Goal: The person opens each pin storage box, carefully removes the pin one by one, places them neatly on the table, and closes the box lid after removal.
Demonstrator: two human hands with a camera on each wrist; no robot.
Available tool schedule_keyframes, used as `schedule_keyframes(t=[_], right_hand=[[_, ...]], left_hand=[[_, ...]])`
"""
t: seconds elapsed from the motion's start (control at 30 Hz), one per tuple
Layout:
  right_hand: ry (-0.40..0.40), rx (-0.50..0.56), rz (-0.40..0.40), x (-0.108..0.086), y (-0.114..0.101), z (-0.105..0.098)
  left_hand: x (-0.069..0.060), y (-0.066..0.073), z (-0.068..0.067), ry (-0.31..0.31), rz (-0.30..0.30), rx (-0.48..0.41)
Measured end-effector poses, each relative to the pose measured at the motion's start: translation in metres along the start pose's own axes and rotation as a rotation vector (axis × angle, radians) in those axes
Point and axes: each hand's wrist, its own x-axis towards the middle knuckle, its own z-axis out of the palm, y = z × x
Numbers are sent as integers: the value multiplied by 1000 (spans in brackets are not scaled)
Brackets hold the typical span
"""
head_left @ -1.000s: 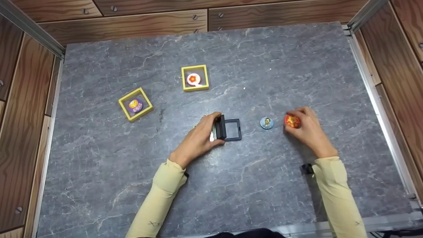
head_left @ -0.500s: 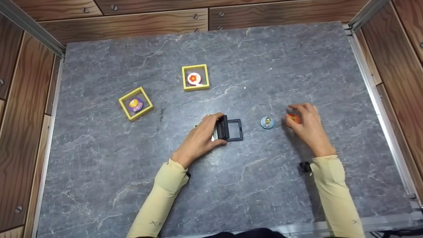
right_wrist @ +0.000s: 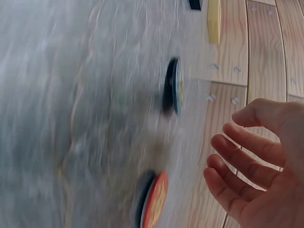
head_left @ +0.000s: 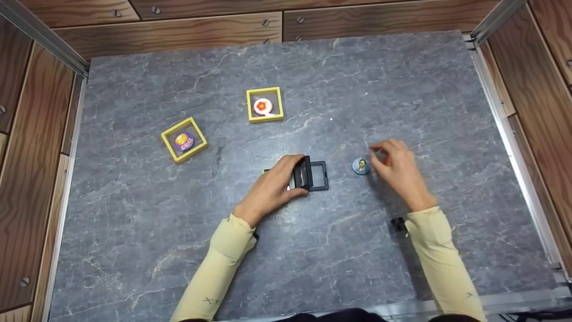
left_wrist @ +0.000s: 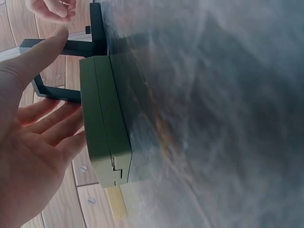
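Note:
My left hand (head_left: 268,188) holds the raised half of a dark hinged square frame (head_left: 303,173) by its edges, between thumb and fingers. The frame's other half lies flat on the table. Beside it, a green case (left_wrist: 105,123) shows in the left wrist view; my hand mostly hides it from above. My right hand (head_left: 397,172) hovers with loosely bent fingers, holding nothing. Its fingertips are near a round blue badge (head_left: 361,166) bearing a portrait. A red badge (right_wrist: 156,202) with a yellow pattern lies on the table, mostly hidden under that hand in the head view.
Two yellow square frames stand farther back: one (head_left: 203,145) at the left surrounds a purple badge (head_left: 184,141), the other (head_left: 281,103) a white badge (head_left: 262,106) with a red flower. Wood-patterned walls (head_left: 170,29) border the grey marbled table (head_left: 339,250).
My right hand has let go of the red badge and moved left towards the blue one. The left hand keeps its grip on the dark frame, which has shifted very slightly right.

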Motion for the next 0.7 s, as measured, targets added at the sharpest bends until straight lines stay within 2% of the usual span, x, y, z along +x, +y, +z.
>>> schedule_keyframes(t=[0.13,0.3,0.7], right_hand=[[-33,13,-20,2,-10,8],[-81,34,-30,5,-27,17],[-211,101,-48,10,-67,41]], left_hand=[[0,3,-1,-9,-31,-8],[2,7,-1,-24,-61,25],[5,11,-1,-33,-62,112]])
